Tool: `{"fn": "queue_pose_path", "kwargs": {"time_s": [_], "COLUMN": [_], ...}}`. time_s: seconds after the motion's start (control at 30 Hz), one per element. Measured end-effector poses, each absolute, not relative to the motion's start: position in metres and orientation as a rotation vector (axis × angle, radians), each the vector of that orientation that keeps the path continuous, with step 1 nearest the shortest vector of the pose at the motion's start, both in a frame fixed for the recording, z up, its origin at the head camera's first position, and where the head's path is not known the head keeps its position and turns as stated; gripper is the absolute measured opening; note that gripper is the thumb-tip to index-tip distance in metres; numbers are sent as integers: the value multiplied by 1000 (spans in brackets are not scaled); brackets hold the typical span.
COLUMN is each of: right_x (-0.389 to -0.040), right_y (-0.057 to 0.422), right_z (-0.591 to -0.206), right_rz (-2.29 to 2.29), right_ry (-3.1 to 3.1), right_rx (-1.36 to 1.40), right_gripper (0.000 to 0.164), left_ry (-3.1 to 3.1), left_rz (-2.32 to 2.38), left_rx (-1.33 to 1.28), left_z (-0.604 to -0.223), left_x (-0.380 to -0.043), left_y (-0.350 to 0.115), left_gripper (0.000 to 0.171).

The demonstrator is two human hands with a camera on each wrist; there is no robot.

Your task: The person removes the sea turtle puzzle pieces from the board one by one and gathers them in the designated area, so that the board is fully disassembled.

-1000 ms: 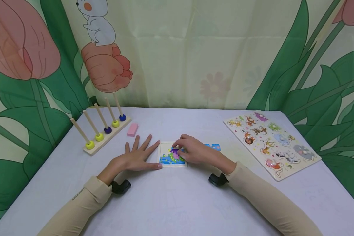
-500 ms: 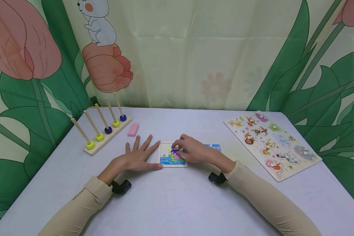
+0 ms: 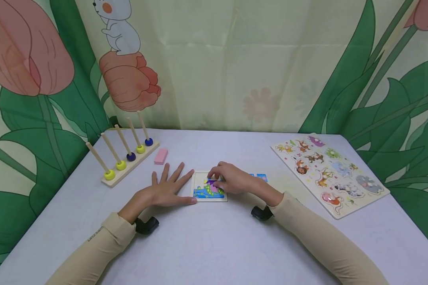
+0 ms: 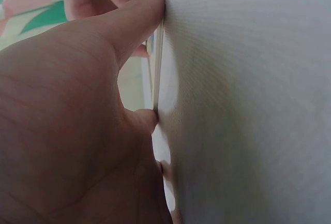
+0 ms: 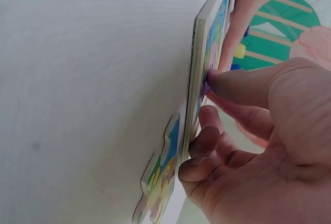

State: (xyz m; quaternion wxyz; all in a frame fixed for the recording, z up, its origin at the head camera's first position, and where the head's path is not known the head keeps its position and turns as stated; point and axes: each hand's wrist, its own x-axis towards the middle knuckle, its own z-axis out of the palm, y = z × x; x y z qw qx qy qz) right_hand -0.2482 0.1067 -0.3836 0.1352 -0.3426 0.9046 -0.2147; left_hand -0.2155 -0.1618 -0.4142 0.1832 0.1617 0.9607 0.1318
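Note:
A small wooden jigsaw board [image 3: 199, 177] with a pale frame lies at mid table, its tray partly filled with a blue, green and purple picture. My left hand [image 3: 167, 192] rests with fingers spread, thumb and index fingertip touching the board's left edge. Over the upper right of the board, my right hand [image 3: 235, 181] pinches a purple jigsaw piece [image 5: 206, 87] with thumb and curled fingers, which hide much of it. In the right wrist view the thumb presses against the picture side. Loose jigsaw pieces [image 5: 159, 177] lie on the table beside the board.
At the left stands a wooden peg rack [image 3: 133, 163] with yellow and blue beads. Near it lies a pink block [image 3: 161, 156]. A large animal peg puzzle [image 3: 314, 180] lies at the right. A printed curtain [image 3: 214, 79] hangs behind the table.
My right hand stays over the upper right of the board, its wrist shifting slightly. The left hand keeps its place at the board's left edge.

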Motion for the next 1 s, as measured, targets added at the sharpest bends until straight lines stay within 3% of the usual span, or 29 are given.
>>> {"fn": "queue_pose_path", "kwargs": {"time_s": [1.0], "right_x": [-242], "right_y": [104], "right_z": [-387], "right_rz": [-738], "right_ry": [2656], "right_rx": [-978], "right_gripper": [30], "left_ry": [2713], "left_rz": [383], "left_rx": [464], "left_z": [-414], "left_x": [-215], "left_y": [-162], "left_gripper": [104]}}
